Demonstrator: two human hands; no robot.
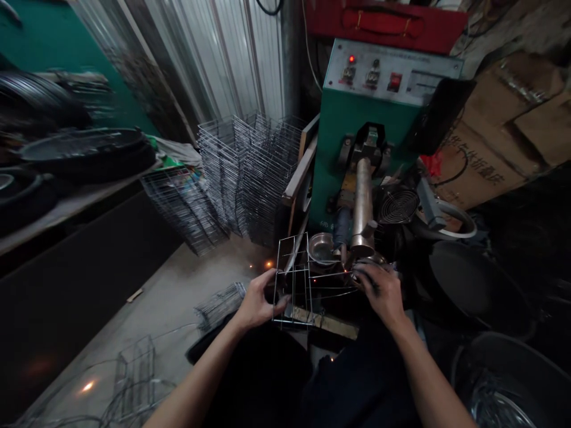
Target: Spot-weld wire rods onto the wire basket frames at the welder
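A small open frame of thin metal wire (308, 286) is held in front of the spot welder (363, 208). My left hand (261, 300) grips the frame's left side, with thumb and fingers around its wires. At the other end, my right hand (379, 291) has its fingers bent closed where the wires run in, right below the welder's thick metal arm. Its fingertips are dark and partly hidden. Small orange sparks glow beside the electrode tip (344, 255) and near my left hand. A shallow metal bowl (321, 248) sits behind the frame.
Tall stacks of wire baskets (250, 172) stand beyond my left hand. Loose wire pieces (136, 380) lie on the floor at lower left. Dark tubs (473, 285) are on the right, with cardboard boxes (486, 142) behind. A wooden strip (330, 324) lies below the frame.
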